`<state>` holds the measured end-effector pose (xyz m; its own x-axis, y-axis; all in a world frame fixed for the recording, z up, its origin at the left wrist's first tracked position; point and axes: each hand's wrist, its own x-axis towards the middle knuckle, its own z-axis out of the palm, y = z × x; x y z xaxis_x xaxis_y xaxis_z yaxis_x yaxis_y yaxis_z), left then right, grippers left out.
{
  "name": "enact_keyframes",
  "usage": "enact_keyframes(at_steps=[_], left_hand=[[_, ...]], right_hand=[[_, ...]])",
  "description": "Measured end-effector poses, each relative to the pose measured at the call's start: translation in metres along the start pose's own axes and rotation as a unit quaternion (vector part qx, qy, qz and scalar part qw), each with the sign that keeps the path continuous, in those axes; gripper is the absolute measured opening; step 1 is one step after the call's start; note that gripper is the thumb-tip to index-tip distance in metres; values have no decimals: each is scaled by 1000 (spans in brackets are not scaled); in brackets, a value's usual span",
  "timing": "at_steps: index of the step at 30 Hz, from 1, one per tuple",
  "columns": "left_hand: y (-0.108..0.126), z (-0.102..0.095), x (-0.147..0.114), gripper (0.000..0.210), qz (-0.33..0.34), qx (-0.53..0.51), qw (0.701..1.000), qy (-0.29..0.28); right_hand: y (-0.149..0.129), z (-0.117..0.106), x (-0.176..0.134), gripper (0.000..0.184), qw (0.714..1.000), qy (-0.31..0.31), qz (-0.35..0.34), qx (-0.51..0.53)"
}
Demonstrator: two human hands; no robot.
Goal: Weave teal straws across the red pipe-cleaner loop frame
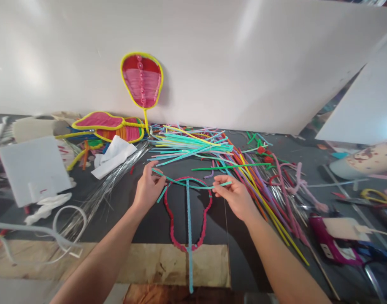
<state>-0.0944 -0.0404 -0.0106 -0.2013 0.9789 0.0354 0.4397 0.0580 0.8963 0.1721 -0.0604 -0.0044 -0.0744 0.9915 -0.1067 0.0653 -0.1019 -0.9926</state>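
My left hand and my right hand are closed on a teal pipe cleaner, stretched between them with a slight bend. It runs across the upper part of a red fuzzy-wrapped frame, which has a wide rounded top and narrower bottom. A light-blue wrapped stem goes down the frame's middle and out below as a handle. At the frame's upper left, a short teal end sticks out beside my left fingers. Whether the pipe cleaner touches the frame, I cannot tell.
Behind my hands lies a heap of teal pipe cleaners, with coloured ones fanning right. A yellow-edged pink fan shape stands at the back. Silver wires and white paper lie left; a magenta glue gun lies right.
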Motion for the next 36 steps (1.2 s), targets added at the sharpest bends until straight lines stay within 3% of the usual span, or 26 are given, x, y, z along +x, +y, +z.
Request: enact_keyframes(at_steps=[6, 10, 18, 25, 32, 36], left_hand=[[-2, 0, -1, 59, 42, -24, 997, -54], [4, -3, -2, 56, 58, 39, 994, -79], [19, -4, -1, 48, 70, 153, 983, -70], [21, -6, 2, 55, 70, 248, 964, -71], [23, -6, 3, 58, 63, 254, 963, -57], [11, -1, 8, 61, 45, 234, 971, -25]], right_hand=[[8, 17, -1, 23, 997, -30, -21, -74], [13, 18, 0, 20, 994, -39, -42, -94], [13, 15, 7, 21, 994, -62, -33, -80], [14, 14, 10, 20, 994, -73, -39, -74], [14, 12, 11, 18, 994, -81, -37, -71], [14, 11, 12, 18, 992, -89, -40, -75]])
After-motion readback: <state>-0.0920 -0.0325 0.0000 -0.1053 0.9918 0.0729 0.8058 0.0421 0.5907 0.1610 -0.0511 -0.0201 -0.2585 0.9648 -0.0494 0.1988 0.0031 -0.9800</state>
